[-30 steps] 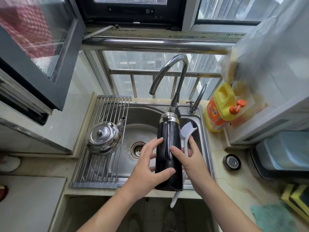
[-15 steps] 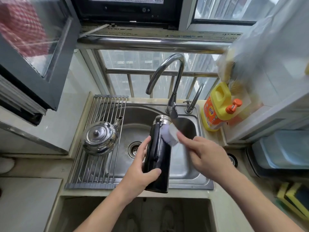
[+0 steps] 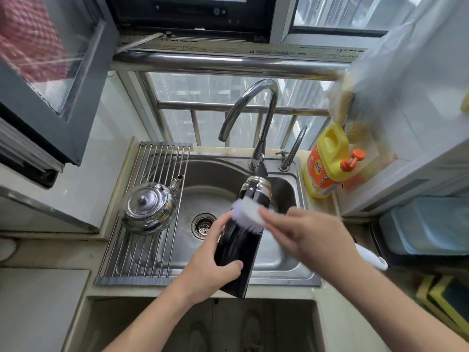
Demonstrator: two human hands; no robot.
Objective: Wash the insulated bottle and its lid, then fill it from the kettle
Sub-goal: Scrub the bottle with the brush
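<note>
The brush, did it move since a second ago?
Yes. The brush swung left, nearer the drain, onto the front of the bottle; the right hand holds it.

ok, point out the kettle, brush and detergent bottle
kettle (image 3: 149, 208): head view, on its domed lid.
brush (image 3: 247, 215): head view, on the white bristles.
detergent bottle (image 3: 330, 158): head view, on the yellow shoulder.

At frame centre the brush (image 3: 247, 214) has a motion-smeared head, and its handle is mostly hidden behind the right hand (image 3: 308, 237). The left hand (image 3: 210, 270) covers part of the black bottle (image 3: 238, 252). At right, the label on the detergent bottle (image 3: 327, 166) is too small to read.
</note>
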